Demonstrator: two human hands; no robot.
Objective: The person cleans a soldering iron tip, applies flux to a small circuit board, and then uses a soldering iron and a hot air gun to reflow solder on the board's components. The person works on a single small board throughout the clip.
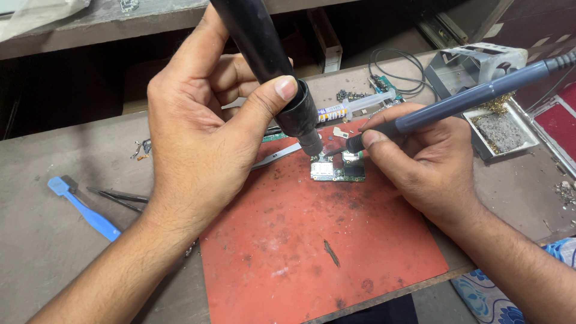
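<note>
Hard to see: the tip of the soldering iron (456, 102) is lost where it meets the circuit board (337, 169), and the nozzle end of the hot air tool (273, 63) covers the board's upper left edge. The tool's top is cut off by the frame edge, and the iron's cord runs out at the right. Small parts on the board are too fine to make out.

Left hand (201, 135) is wrapped around the black hot air tool, thumb pressed on its collar, nozzle pointing down at the board. Right hand (420, 159) pinches the grey-blue iron like a pen, fingers closed on the grip.

The board lies on the red mat (312, 252), between the two hands and just below both tool tips. Syringe (360, 107) lies behind it; blue plastic tool (84, 209) and tweezers (117, 198) sit well left; iron stand (480, 66) far right.
</note>
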